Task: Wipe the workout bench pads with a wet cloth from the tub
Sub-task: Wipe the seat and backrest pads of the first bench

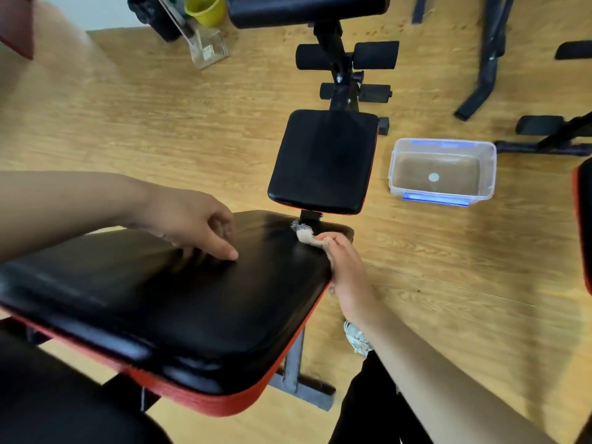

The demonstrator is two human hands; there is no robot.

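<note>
Wood floor (160,129), tub (442,172) right of bench: right hand (347,270) fingers pinch cloth (304,235) at back pad (166,293) far corner, left hand (192,222) fingers curled bracing; mid-wipe, seat pad (323,161) likely next.

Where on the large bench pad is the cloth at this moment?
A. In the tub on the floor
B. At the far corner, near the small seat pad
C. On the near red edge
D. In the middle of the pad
B: the right hand presses the cloth on the far corner of the large bench pad, just below the small seat pad.
</note>
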